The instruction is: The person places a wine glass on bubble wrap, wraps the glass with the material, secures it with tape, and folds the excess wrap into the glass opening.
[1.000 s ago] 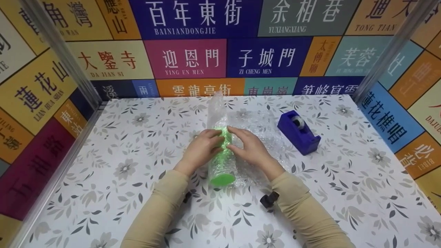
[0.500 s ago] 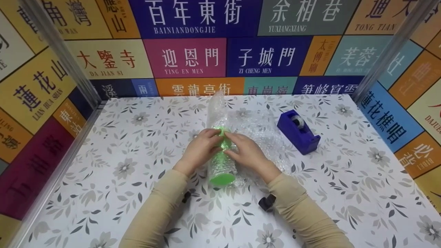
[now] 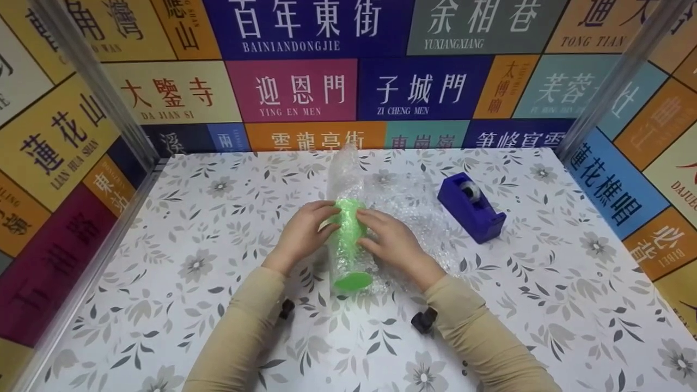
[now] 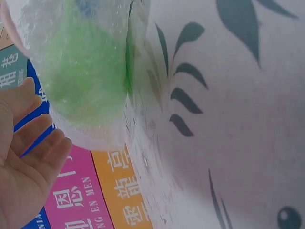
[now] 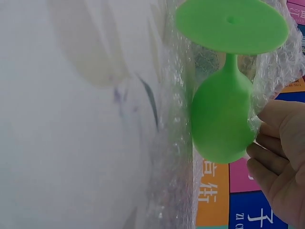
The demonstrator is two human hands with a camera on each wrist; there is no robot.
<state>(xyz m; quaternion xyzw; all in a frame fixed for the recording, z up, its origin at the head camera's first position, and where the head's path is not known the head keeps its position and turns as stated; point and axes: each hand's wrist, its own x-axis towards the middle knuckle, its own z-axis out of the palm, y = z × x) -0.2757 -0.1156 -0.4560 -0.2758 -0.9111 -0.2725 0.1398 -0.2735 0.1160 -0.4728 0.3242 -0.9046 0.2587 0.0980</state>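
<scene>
A bright green goblet (image 5: 224,112) lies on its side under bubble wrap (image 3: 344,177), its round base (image 3: 353,281) towards me. My left hand (image 3: 304,234) is at the left of the wrapped bowl. In the left wrist view its loosely bent fingers (image 4: 45,148) appear apart from the wrap, with nothing between them. On the other side, my right hand (image 3: 395,242) touches the wrap at the bowl with thumb and fingertips spread. The right wrist view has its thumb at the edge of the wrap, its fingertips (image 5: 257,157) beside the bowl.
More bubble wrap (image 3: 414,218) lies flat to the right, partly under the right hand. A purple tape dispenser (image 3: 471,209) with a roll of tape stands farther right. The floral tabletop (image 3: 163,272) is bounded by printed panels (image 3: 305,90) at the back and sides.
Half a second ago both hands met over the bowl. Now the left hand has drawn back to the left and the right slightly to the right, baring more of the green. The goblet stays nearly put.
</scene>
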